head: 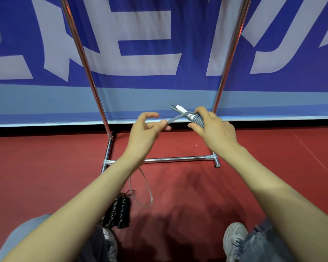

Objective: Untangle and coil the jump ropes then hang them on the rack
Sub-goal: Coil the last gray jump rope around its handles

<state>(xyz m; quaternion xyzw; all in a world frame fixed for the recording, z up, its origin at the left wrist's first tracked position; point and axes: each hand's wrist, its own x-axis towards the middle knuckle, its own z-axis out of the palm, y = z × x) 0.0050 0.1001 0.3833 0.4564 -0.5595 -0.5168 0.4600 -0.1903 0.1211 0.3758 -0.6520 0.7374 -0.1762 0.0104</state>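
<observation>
One grey rope (handle half-hidden)

A: Lighting?
B: Bright, even indoor light from above. Soft dark shadow on red floor, mid-btm, ahead of the body.
A: Glare?
B: Specular streaks along chrome rack poles, reddish tint on rt one. Banner flat-lit, no hotspots.
A: Sharpness?
B: Ctr ok, grey jump rope coils resolve fine. Left hand fingertips slightly soft.
A: Distortion?
B: Wide-angle: poles splay outward, banner's lower edge bows, forearms stretched twd btm corners.
</observation>
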